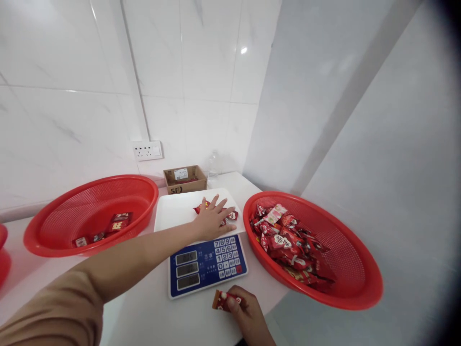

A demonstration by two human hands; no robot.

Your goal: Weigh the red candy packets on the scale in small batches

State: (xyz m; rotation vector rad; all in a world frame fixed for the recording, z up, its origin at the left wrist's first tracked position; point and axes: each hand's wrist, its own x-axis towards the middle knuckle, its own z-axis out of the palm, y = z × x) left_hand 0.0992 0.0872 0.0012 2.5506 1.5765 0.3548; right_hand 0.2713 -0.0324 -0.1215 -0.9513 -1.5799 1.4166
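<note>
My left hand (pixel 212 218) reaches across the white pan (pixel 173 211) of a weighing scale (pixel 207 264), fingers spread flat over a few red candy packets (pixel 230 215) lying on the pan. My right hand (pixel 248 315) rests on the counter in front of the scale, fingers closed on one red candy packet (pixel 220 300). A red mesh basket (pixel 342 283) to the right holds a heap of red packets (pixel 288 242).
Another red mesh basket (pixel 90 211) on the left holds a few packets (pixel 118 222). A small cardboard box (pixel 184 179) and a clear bottle (pixel 213 166) stand at the back by the tiled wall. A wall socket (pixel 147 150) sits above. A further red basket edge (pixel 3 254) shows far left.
</note>
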